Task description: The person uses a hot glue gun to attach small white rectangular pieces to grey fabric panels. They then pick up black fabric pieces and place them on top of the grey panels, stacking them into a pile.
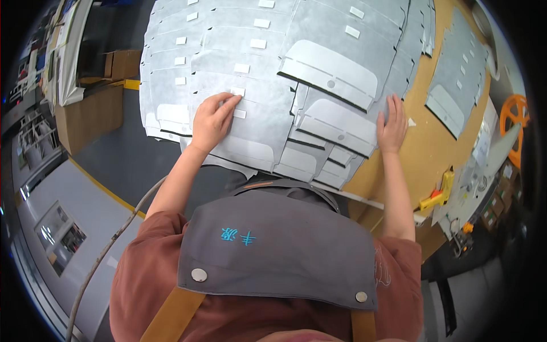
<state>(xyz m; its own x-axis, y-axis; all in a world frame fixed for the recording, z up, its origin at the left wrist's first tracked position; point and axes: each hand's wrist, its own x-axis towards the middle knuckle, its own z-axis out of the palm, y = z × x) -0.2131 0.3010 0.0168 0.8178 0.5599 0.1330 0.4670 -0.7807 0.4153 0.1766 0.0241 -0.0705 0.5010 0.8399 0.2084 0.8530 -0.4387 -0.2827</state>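
Starting at the left of the frame: your left hand sits on the fanned stack of grey sheets that fills the upper middle of the picture. The fingers are curled in and bunched, with the fingertips pinching or pressing at a small white tab on the top sheet. I honestly can't tell whether it's gripped or just pushed flat. The wrist is bent a bit and the forearm comes up from lower left.

The sheets look thin, light and floppy to me, like felt or fibre board cut-outs, with rounded flaps at the near ends. They overlap like shingles, so I'd guess they slide over each other easily and one tug could drag its neighbours. Best bet is probably to hold a sheet by its edge or flap, not by the tab, which looks stuck on and might peel.

Moving right, a lighter flap piece lies on top at centre. Your right hand lies flat at the right edge of the stack, fingers straight and close together, palm down, holding nothing, just pinning the pile. That forearm runs nearly straight up from the lower right.

Further right, a second small stack lies on the brown table, and a yellow glue gun sits at the table's near edge.
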